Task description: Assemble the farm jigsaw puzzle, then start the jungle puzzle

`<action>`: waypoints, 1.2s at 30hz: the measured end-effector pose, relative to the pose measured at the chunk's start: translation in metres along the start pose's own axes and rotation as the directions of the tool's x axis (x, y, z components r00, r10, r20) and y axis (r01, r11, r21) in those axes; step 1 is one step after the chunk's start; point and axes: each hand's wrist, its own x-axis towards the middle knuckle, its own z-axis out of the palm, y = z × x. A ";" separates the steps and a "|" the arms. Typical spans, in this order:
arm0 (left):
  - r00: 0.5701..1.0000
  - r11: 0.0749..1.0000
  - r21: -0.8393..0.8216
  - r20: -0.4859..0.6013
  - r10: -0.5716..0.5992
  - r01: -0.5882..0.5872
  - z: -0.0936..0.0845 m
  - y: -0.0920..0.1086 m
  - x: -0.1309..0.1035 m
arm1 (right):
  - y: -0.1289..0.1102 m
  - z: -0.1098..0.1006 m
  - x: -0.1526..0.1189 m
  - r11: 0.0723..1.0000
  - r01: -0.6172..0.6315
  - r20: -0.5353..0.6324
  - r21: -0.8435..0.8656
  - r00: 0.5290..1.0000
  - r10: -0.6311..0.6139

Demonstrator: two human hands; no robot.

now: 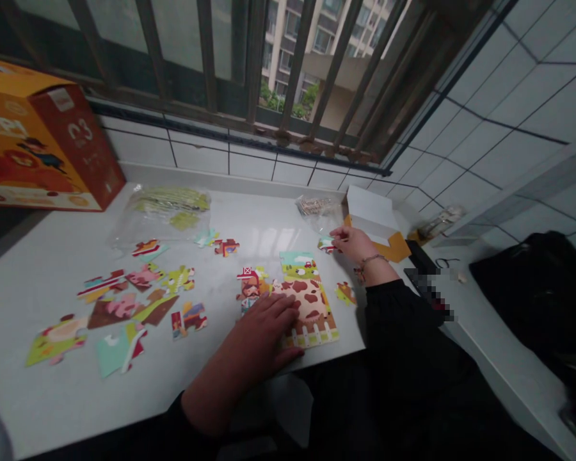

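My left hand (266, 326) lies flat, palm down, over the lower left of a joined puzzle section (310, 301) showing a spotted cow and a white fence. Just beyond its fingers is a piece (250, 282) with a red barn and a farmer, partly covered by the hand. With thumb and fingertips pressed together, my right hand (355, 246) grips the edge of a light-blue puzzle piece (325, 244) at the table's right. Below that hand are a green and brown piece (345, 292) and another piece (360, 275) half hidden by the sleeve.
Several loose puzzle pieces (120, 307) are spread across the left of the white table (249, 403). Behind them lie a clear bag (173, 208) of green pieces and an orange box (52, 141). At the back right are a small plastic packet (317, 206) and an open white-lined box (372, 208).
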 end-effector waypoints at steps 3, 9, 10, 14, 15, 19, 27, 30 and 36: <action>1.000 1.000 -0.013 0.008 0.023 -0.023 0.005 0.003 0.004 | 0.027 -0.010 -0.005 0.999 -0.023 0.001 -0.028 1.000 0.023; 0.999 0.999 0.004 -0.009 0.039 -0.039 0.015 0.001 0.008 | 0.047 -0.020 -0.019 0.999 0.006 -0.032 -0.042 0.999 -0.008; 0.999 0.999 0.006 -0.019 0.047 -0.047 0.016 0.000 0.008 | 0.049 -0.026 -0.021 0.999 0.010 -0.040 -0.052 0.999 -0.012; 0.995 0.997 0.007 -0.059 0.077 -0.076 0.020 -0.003 0.008 | 0.056 -0.053 -0.040 0.989 0.033 -0.004 -0.142 0.999 -0.034; 0.995 0.997 0.011 -0.061 0.077 -0.077 0.021 -0.002 0.008 | 0.058 -0.059 -0.047 0.985 0.044 0.033 -0.169 0.999 -0.039; 0.996 0.997 0.024 -0.052 0.077 -0.076 0.023 0.000 0.010 | 0.061 -0.072 -0.079 0.957 0.097 0.181 -0.273 0.982 -0.048; 0.994 0.995 0.045 -0.059 0.087 -0.085 0.021 0.000 0.010 | 0.064 -0.063 -0.103 0.900 0.142 0.178 -0.412 0.981 -0.073; 0.995 0.995 0.050 -0.051 0.087 -0.085 0.021 0.000 0.009 | 0.062 -0.062 -0.105 0.897 0.159 0.187 -0.413 0.978 -0.087; 0.997 0.996 0.054 -0.026 0.078 -0.077 0.021 0.000 0.010 | 0.056 -0.046 -0.112 0.883 0.046 0.072 -0.466 0.997 -0.014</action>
